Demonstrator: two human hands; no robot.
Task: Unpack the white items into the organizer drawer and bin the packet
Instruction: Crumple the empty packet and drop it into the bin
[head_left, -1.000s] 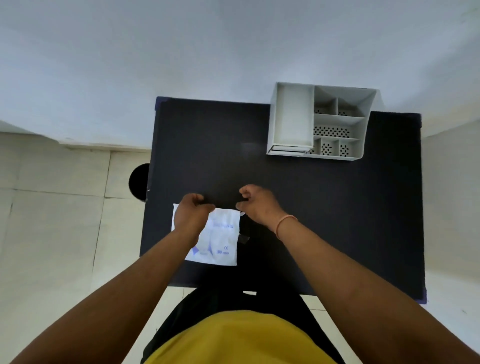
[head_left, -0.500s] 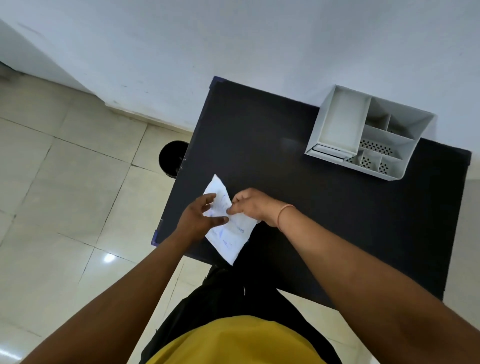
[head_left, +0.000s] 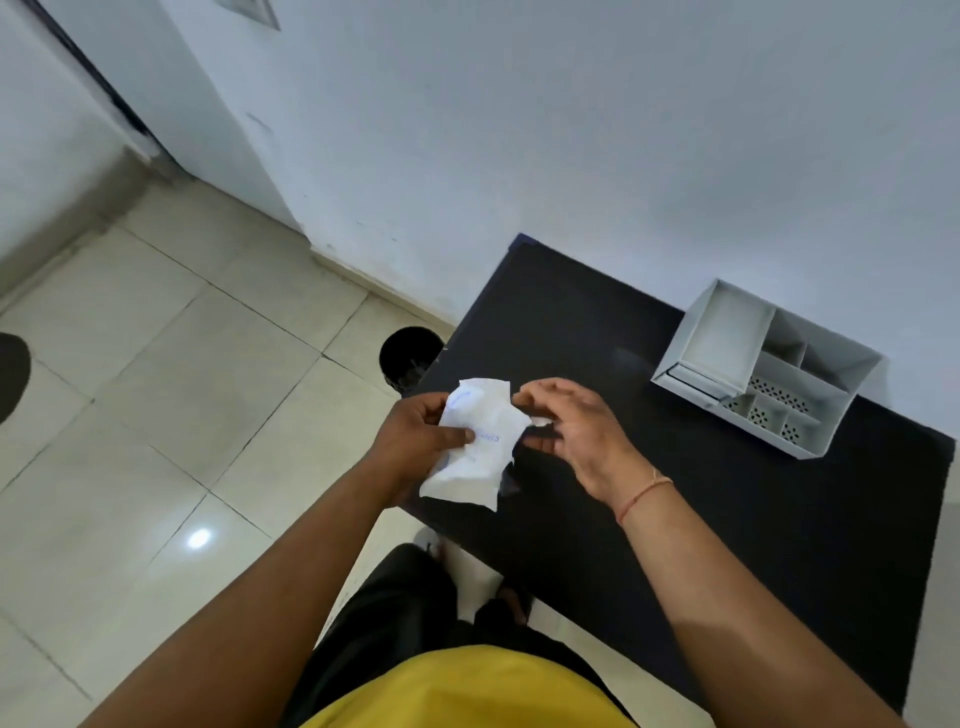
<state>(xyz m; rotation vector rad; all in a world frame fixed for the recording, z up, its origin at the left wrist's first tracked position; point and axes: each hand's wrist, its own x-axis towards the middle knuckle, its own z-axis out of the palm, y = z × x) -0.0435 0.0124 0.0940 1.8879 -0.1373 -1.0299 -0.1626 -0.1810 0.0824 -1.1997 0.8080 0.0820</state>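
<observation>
A crumpled white packet (head_left: 478, 441) with blue print is held in the air over the near left corner of the black table (head_left: 675, 467). My left hand (head_left: 421, 441) grips its left side, thumb across the front. My right hand (head_left: 576, 431) pinches a small white bit at the packet's right edge; whether that bit is torn free I cannot tell. The white organizer (head_left: 810, 384) stands at the table's far right, its long drawer compartment (head_left: 722, 338) empty. No white items are visible outside the packet.
A round black bin (head_left: 408, 358) stands on the tiled floor just left of the table. A white wall runs behind the table. Part of a dark object (head_left: 10, 374) shows at the far left edge.
The packet has come up off the table and is now crumpled between both hands. My view has swung left, showing more floor and the bin.
</observation>
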